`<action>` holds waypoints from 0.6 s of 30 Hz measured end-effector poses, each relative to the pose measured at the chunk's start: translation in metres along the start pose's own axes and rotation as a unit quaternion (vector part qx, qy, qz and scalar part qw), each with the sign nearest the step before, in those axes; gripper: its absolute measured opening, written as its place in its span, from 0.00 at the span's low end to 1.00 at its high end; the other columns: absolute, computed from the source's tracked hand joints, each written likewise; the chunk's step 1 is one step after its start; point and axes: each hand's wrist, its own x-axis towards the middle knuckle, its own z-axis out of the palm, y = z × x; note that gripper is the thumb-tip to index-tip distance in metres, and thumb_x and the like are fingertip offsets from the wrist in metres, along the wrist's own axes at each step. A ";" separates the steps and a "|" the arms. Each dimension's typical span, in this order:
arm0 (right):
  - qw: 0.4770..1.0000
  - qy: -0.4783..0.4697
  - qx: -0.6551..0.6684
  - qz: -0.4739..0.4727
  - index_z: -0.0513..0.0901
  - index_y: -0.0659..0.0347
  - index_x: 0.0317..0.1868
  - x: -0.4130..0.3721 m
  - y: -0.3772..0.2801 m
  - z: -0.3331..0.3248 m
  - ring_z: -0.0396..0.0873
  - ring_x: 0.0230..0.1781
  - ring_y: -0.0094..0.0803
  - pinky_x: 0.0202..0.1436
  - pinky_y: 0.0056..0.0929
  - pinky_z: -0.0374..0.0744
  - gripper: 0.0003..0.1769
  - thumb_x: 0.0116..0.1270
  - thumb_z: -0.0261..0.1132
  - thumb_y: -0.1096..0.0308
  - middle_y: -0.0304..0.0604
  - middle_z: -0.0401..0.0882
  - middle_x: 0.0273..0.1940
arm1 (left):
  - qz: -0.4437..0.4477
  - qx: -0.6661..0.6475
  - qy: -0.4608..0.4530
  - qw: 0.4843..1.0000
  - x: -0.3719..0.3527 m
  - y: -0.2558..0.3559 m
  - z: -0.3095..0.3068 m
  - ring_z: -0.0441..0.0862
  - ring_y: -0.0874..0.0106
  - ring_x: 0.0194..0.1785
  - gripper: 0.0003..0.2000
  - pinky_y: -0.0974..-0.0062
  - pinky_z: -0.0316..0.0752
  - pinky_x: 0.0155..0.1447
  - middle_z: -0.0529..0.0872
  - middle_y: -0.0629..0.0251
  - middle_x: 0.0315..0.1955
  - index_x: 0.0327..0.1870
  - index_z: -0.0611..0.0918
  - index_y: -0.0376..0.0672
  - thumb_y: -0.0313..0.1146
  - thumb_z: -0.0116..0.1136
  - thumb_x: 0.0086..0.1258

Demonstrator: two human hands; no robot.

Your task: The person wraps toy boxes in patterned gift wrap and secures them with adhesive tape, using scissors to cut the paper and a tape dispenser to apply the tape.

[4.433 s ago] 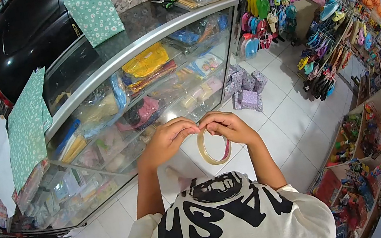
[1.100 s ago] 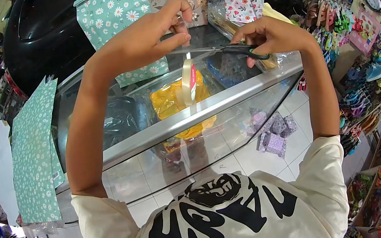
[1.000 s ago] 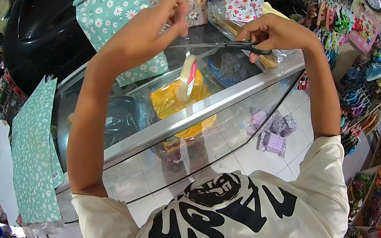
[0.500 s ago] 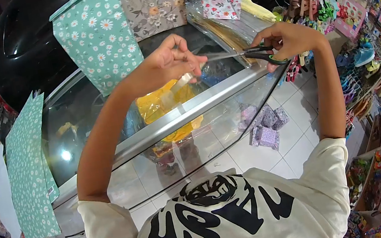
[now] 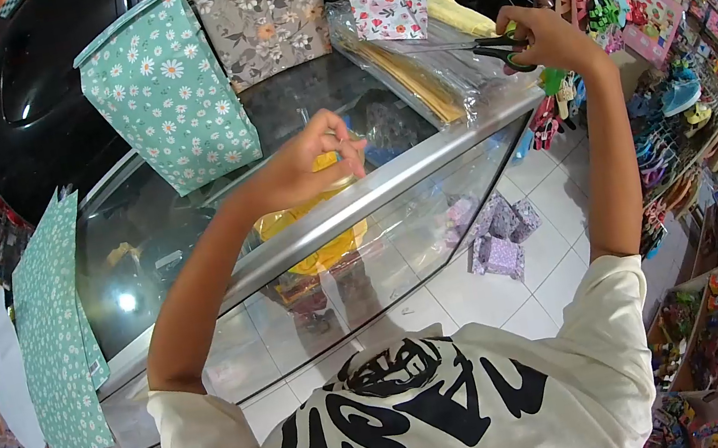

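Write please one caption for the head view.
Right hand holding scissors, left hand with curled fingers, above a glass counter with flowered bags.

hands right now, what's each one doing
Left hand: fingers curled; whether they hold anything can't be told.
Right hand: holding the scissors by the handles.

1 glare spot (image 5: 126, 302) marks the glass top (image 5: 155, 282); edges bow into black.
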 end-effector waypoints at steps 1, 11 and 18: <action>1.000 0.001 -0.011 0.005 0.79 0.56 0.49 0.009 0.009 0.001 0.72 0.24 0.27 0.27 0.27 0.68 0.30 0.40 0.76 0.69 0.40 0.78 0.26 | -0.003 -0.018 0.025 1.000 -0.003 0.002 -0.002 0.72 0.64 0.62 0.12 0.65 0.63 0.67 0.83 0.60 0.40 0.43 0.59 0.44 0.24 0.50 0.70; 0.973 0.162 0.077 -0.143 0.83 0.63 0.43 0.037 -0.048 0.038 0.81 0.40 0.36 0.41 0.29 0.77 0.20 0.47 0.74 0.66 0.44 0.83 0.40 | 0.029 -0.183 0.269 0.945 -0.048 0.061 -0.009 0.74 0.67 0.59 0.13 0.66 0.65 0.65 0.79 0.51 0.51 0.48 0.62 0.49 0.22 0.49 0.70; 0.832 0.109 0.510 -0.187 0.81 0.64 0.37 0.022 -0.212 0.089 0.74 0.27 0.15 0.31 0.15 0.72 0.10 0.60 0.67 0.67 0.35 0.80 0.30 | 0.085 -0.173 0.339 0.921 -0.072 0.077 -0.015 0.74 0.68 0.59 0.15 0.70 0.66 0.63 0.78 0.52 0.52 0.49 0.61 0.49 0.20 0.49 0.69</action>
